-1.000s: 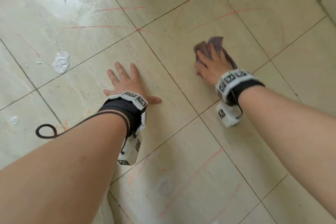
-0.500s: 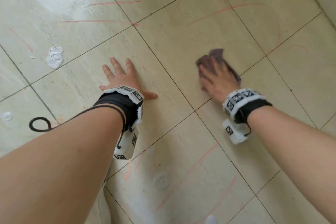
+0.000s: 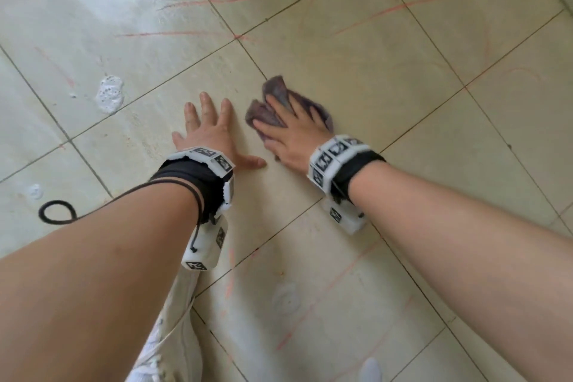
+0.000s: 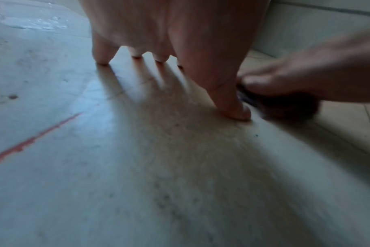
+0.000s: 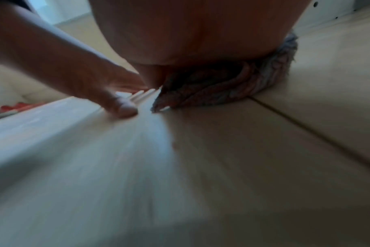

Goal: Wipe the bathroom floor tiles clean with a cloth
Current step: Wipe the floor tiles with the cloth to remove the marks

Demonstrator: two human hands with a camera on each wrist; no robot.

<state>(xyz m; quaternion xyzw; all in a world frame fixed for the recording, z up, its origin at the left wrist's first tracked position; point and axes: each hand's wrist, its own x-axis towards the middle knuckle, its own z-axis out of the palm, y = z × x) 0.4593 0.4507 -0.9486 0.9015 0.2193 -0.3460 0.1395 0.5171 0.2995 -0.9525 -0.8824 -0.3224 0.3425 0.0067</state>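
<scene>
Right hand point(image 3: 294, 130) with cloth point(image 3: 273, 102) has slid left across the floor tiles point(image 3: 387, 77) since the earlier frames, now just beside the left hand point(image 3: 210, 133); before, the two were well apart. Left hand has stayed planted on the same tile. Right hand: fingers spread and mostly straight, palm down, pressing the bunched purple-grey cloth flat to the floor, not curled round it as far as the head view shows. In the right wrist view the cloth point(image 5: 232, 83) sits crumpled under the palm, its lower edge on the tile next to a grout line; that view is motion blurred. Left hand: open, fingers splayed, fingertips point(image 4: 101, 58) and thumb touching the tile, holding nothing. In the left wrist view the left thumb lies just beside the dark blurred cloth point(image 4: 285, 108); contact cannot be told. Cloth sits on the tile right of the left hand, near the grout crossing. Red streaks point(image 3: 201, 3) mark several tiles, far and near. White foam blob point(image 3: 110, 94) on the tile left of the left hand, smaller one point(image 3: 34, 191) nearer. Black cord loop point(image 3: 57, 211) lies on the floor by the left forearm. Both wrists carry white marker bands point(image 3: 335, 158).
</scene>
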